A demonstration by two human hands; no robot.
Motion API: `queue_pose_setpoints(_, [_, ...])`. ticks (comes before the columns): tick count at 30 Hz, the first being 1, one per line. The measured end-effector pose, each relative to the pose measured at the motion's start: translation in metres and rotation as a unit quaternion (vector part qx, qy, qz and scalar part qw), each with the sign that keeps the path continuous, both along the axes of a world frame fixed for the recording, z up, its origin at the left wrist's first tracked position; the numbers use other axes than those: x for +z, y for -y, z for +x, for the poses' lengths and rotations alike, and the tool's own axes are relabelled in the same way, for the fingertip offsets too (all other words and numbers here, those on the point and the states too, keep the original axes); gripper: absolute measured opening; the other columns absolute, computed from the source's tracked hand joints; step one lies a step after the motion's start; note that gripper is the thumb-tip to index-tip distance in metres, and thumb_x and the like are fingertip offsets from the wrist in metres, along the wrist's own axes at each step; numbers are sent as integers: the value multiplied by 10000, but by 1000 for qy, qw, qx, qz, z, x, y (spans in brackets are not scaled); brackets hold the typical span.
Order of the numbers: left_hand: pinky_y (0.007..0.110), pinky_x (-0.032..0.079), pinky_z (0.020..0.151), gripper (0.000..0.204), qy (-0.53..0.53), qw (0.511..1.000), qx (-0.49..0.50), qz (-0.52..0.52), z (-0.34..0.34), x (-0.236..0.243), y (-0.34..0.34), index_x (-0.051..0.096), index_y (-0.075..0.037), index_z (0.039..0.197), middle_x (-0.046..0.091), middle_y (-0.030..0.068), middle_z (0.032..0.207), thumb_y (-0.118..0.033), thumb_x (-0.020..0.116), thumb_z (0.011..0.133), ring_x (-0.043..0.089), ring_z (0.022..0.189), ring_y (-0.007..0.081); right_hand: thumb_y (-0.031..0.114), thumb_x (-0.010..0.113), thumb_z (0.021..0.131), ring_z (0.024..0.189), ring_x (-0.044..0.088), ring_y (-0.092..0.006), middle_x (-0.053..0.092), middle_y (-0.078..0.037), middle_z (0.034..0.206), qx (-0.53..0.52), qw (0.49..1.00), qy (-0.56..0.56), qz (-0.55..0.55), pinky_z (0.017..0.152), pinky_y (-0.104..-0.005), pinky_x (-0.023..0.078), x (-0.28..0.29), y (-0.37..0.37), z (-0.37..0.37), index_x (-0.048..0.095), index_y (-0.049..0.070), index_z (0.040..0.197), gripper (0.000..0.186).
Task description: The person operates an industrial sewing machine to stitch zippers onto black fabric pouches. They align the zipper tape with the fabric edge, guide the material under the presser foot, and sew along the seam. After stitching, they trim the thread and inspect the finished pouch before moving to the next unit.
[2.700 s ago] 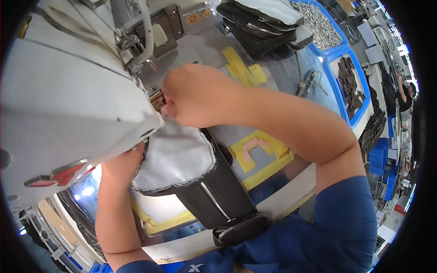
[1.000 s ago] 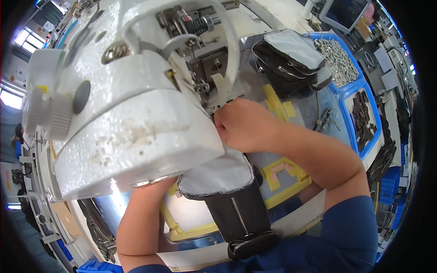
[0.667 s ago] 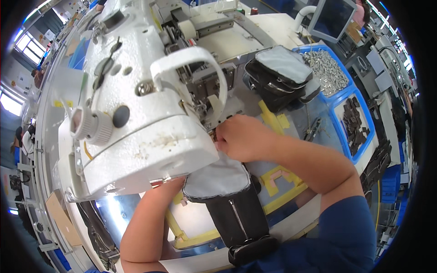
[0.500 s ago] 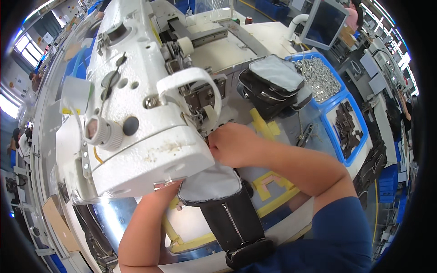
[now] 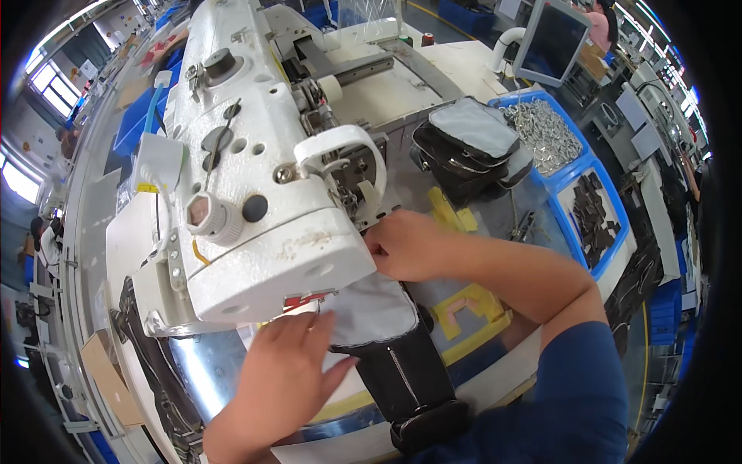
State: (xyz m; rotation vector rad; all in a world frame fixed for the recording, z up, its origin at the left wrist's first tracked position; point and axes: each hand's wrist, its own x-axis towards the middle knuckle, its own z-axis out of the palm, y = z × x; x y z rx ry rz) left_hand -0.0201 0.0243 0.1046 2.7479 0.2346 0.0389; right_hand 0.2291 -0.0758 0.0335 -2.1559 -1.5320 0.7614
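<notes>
A white industrial sewing machine (image 5: pixel 263 264) fills the left-centre of the head view. Below its needle area lies a black bag piece (image 5: pixel 398 371) with a grey lining (image 5: pixel 375 313) and a zipper down its middle. My right hand (image 5: pixel 406 246) is closed beside the needle area, fingertips tucked against the machine, and what they grip is hidden. My left hand (image 5: pixel 290 371) is in front of the machine head, left of the bag piece, fingers loosely spread and reaching toward the lining, with nothing visible in it.
Folded black bags (image 5: pixel 464 155) sit behind my right hand. Blue trays hold metal hardware (image 5: pixel 541 135) and dark pieces (image 5: pixel 591 220). Pliers (image 5: pixel 524 224) lie beside them, near yellow tape (image 5: pixel 444 209). A monitor (image 5: pixel 550 42) and a co-worker in pink (image 5: pixel 599 29) are farther back.
My left hand has come out from beneath the machine head toward me, fingers now apart. My right hand stays closed by the needle. The camera view has swung up, showing more workshop.
</notes>
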Motion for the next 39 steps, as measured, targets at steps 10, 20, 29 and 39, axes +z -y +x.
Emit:
queue_pose_setpoints(10, [447, 566, 974, 621, -11, 992, -73, -101, 20, -39, 2, 606, -16, 1289, 643, 236, 1376, -222, 888, 775, 683, 1136, 430, 263, 658, 887, 862, 730, -428, 733, -212, 834, 33, 994, 97, 44, 789, -515, 587, -16, -3, -3, 749, -1, 812, 289])
queue_pose_setpoints(20, [447, 570, 983, 664, -45, 994, -95, -31, 20, -37, 3, 601, -7, 1347, 620, 247, 1392, -264, 862, 794, 689, 1131, 430, 253, 643, 894, 830, 727, -445, 721, -232, 801, 22, 995, 85, 50, 759, -534, 587, -14, -5, -9, 743, -16, 797, 303])
queue_pose_setpoints(29, [453, 579, 964, 620, -95, 992, -82, -27, 16, -30, -1, 612, 39, 1293, 635, 275, 1343, -299, 835, 823, 701, 1109, 424, 231, 621, 879, 839, 724, -446, 724, -226, 811, -15, 992, 62, 105, 754, -541, 580, -35, -15, -24, 747, -10, 823, 277])
queue_pose_setpoints(39, [458, 576, 981, 649, -104, 991, -88, -3, 14, -29, 0, 594, 37, 1300, 619, 296, 1371, -334, 833, 824, 696, 1125, 443, 227, 626, 856, 856, 723, -435, 726, -226, 818, 19, 990, 70, 120, 782, -530, 583, -33, -9, -18, 737, -6, 803, 264])
